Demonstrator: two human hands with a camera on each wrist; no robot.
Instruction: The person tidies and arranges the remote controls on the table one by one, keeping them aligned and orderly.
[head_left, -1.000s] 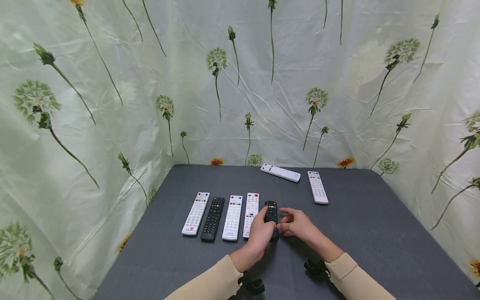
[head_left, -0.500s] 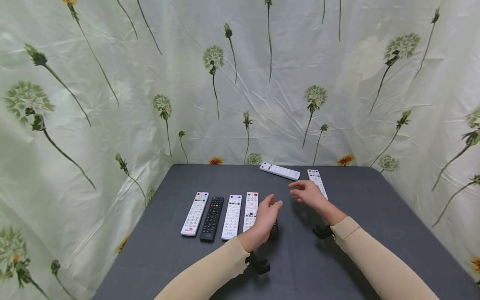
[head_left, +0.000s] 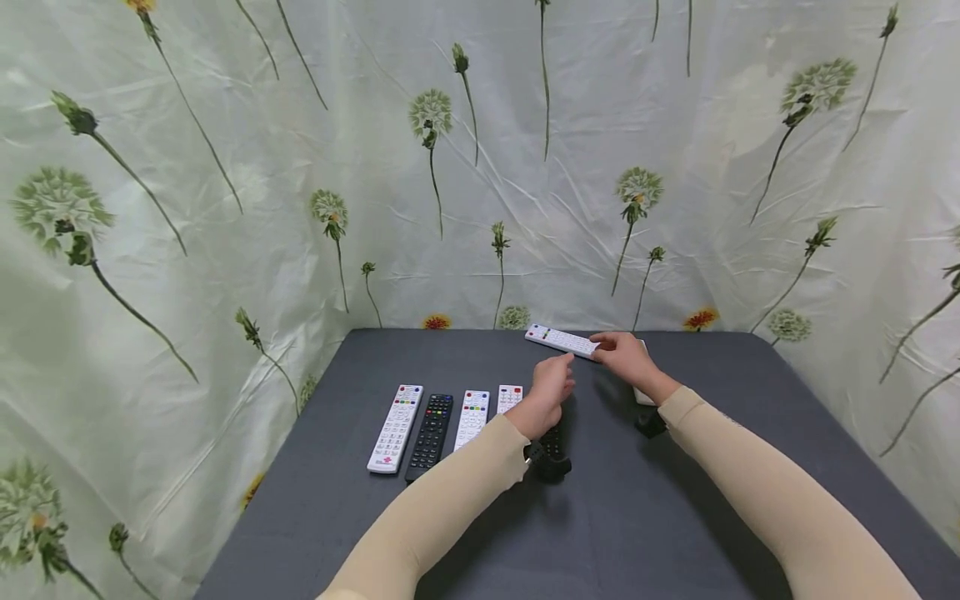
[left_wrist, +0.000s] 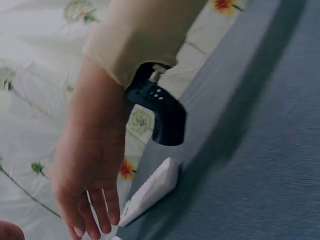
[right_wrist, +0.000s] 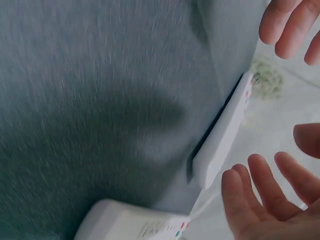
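Observation:
Near the back edge, a white remote control (head_left: 561,341) lies aslant on the dark table. My right hand (head_left: 624,354) hovers at its right end, fingers loosely bent. In the right wrist view, these fingers (right_wrist: 272,192) are spread beside the white remote (right_wrist: 222,135) and grip nothing. My left hand (head_left: 549,392) is held over the table closer to me, left of the right hand. Its fingers extend loosely in the left wrist view, with nothing in them. Below the left wrist lies a black remote (head_left: 553,442), mostly covered by the hand and a black wrist mount.
Left of the hands stand a white remote (head_left: 396,429), a black remote (head_left: 432,433) and two more white ones in a row, partly hidden by my left sleeve. Another white remote (head_left: 643,397) is mostly behind the right hand. A floral curtain (head_left: 480,167) hangs behind the table.
Both hands have left the short black remote at the row's right end. The right hand has moved back to the far white remote, and the left has followed partway.

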